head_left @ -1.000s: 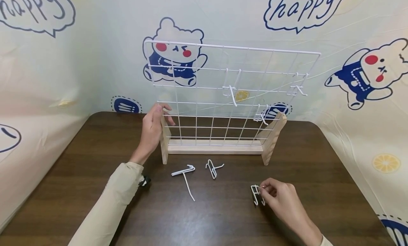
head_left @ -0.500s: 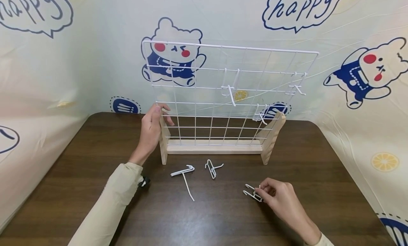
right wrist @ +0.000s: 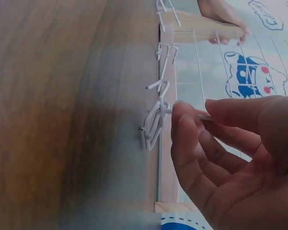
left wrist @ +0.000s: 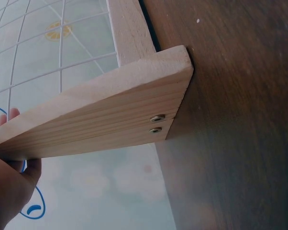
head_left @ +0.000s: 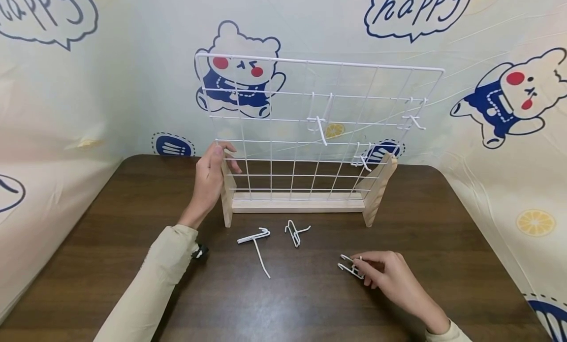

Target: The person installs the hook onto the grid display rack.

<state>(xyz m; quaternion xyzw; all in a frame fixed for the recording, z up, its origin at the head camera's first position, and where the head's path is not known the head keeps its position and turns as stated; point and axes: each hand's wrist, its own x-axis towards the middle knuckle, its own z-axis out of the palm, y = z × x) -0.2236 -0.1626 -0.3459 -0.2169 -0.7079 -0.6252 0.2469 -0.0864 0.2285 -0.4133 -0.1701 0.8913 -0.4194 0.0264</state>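
Note:
A white wire grid rack stands upright in a wooden stand (head_left: 297, 206) at the table's middle. My left hand (head_left: 209, 173) grips the stand's left wooden side panel (left wrist: 115, 115), thumb in front and fingers wrapped behind. At the lower right, my right hand (head_left: 394, 280) pinches a white wire hook (right wrist: 153, 125) by its prong between thumb and fingers. The hook is low over the table, its bent ends pointing left; whether it touches the tabletop I cannot tell. Two more white hooks lie left of it: a long-pronged one (head_left: 261, 257) and a shorter one (head_left: 294, 234).
Three white hooks hang on the grid's right half: a long one (head_left: 321, 130), one near the right edge (head_left: 414, 121) and a lower one (head_left: 365, 163). The brown table (head_left: 292, 312) ends at a patterned cloth backdrop (head_left: 146, 76) behind and at both sides.
The hook in my right hand has turned, its bent ends swinging from toward me to the left. The right fingers have shifted a little on it. My left hand keeps its place.

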